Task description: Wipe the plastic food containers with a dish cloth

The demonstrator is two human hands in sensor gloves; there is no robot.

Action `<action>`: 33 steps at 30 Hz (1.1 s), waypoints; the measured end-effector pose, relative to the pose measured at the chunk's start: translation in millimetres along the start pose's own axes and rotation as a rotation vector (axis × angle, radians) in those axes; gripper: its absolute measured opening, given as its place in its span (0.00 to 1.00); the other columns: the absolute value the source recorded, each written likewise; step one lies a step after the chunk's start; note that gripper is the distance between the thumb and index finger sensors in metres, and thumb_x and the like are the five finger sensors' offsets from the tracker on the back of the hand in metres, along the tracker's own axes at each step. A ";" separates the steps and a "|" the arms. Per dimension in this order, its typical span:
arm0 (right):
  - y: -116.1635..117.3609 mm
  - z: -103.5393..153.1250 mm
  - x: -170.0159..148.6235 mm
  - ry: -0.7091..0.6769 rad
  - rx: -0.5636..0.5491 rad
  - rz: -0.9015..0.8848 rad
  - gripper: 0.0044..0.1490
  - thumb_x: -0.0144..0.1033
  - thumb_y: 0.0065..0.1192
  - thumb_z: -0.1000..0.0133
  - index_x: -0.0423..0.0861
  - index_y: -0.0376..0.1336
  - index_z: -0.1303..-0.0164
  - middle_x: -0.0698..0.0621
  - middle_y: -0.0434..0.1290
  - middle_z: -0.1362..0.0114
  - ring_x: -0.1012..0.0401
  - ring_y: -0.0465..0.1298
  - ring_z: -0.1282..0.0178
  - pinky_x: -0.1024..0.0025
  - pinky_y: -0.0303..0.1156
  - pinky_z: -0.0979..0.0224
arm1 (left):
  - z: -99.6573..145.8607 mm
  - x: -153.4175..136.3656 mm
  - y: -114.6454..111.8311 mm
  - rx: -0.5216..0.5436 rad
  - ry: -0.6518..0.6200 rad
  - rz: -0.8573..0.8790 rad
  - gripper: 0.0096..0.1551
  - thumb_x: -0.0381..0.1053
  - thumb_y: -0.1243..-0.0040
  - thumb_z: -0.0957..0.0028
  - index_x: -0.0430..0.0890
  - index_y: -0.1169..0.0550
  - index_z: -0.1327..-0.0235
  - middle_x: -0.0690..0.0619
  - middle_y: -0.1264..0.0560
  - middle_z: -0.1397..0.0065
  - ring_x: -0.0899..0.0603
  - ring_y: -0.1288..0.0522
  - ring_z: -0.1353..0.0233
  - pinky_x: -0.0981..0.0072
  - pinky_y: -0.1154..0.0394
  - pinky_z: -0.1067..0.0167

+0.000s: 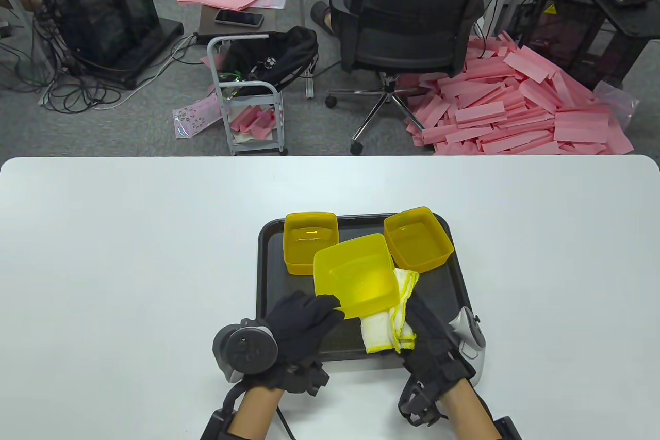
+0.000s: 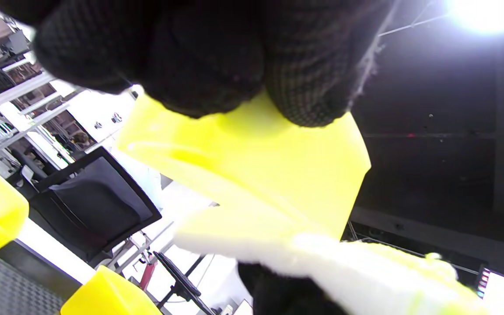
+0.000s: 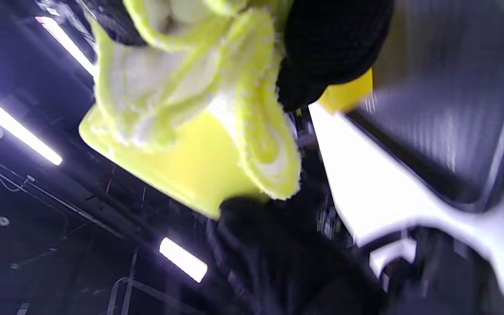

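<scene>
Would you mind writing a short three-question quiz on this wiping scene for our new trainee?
1. True or false: the left hand grips the lifted container by its near corner.
2. Multiple choice: the dish cloth is held by A) the left hand, B) the right hand, C) neither.
3. How many yellow containers rest on the black tray without a hand on them?

Key:
1. True.
2. B, pressed against the lifted container's underside.
3. Two: the rear left container and the rear right container.
</scene>
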State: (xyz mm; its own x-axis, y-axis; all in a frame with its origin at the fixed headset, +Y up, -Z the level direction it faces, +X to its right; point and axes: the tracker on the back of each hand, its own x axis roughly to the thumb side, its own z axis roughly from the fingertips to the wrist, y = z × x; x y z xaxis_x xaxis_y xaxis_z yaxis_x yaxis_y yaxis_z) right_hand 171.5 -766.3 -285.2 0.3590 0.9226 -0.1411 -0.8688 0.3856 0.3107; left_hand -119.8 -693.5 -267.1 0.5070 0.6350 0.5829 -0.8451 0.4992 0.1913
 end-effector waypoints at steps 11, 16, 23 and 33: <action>32.1 21.8 39.8 -0.567 -0.444 0.861 0.38 0.46 0.74 0.45 0.50 0.61 0.27 0.47 0.73 0.33 0.51 0.81 0.49 0.67 0.85 0.55 | 0.2 -0.2 -1.8 -0.003 0.043 -0.067 0.21 0.59 0.32 0.53 0.50 0.11 0.55 0.51 0.13 0.69 0.40 0.17 0.62 0.47 0.21 0.60; 66.0 25.4 36.5 -0.730 -0.341 1.248 0.35 0.44 0.77 0.48 0.54 0.64 0.30 0.47 0.73 0.32 0.50 0.80 0.49 0.67 0.86 0.55 | 0.3 0.1 -8.9 -0.055 0.059 -0.085 0.22 0.57 0.36 0.50 0.47 0.12 0.52 0.52 0.13 0.69 0.40 0.16 0.62 0.48 0.21 0.61; 82.6 27.6 33.2 -0.788 -0.288 1.373 0.34 0.41 0.77 0.48 0.56 0.65 0.30 0.44 0.69 0.28 0.50 0.78 0.45 0.67 0.85 0.50 | 0.7 -0.7 -8.8 -0.075 0.088 -0.025 0.24 0.55 0.41 0.48 0.45 0.14 0.47 0.51 0.13 0.67 0.40 0.16 0.60 0.47 0.21 0.60; 74.4 29.8 43.2 -0.789 -0.354 1.465 0.35 0.40 0.75 0.45 0.56 0.63 0.28 0.40 0.69 0.26 0.47 0.79 0.44 0.65 0.86 0.49 | 0.1 3.8 -13.0 -0.059 0.105 -0.024 0.24 0.55 0.40 0.48 0.45 0.14 0.47 0.52 0.13 0.68 0.41 0.16 0.61 0.48 0.20 0.61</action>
State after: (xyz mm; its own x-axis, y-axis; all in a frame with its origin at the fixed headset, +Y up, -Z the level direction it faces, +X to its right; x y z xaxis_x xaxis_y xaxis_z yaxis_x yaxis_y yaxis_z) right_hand 132.5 -697.4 -240.2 -0.7781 0.2993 0.5522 -0.5897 -0.6508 -0.4783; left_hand -107.0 -697.6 -267.3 0.5447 0.6789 0.4924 -0.8226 0.5469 0.1560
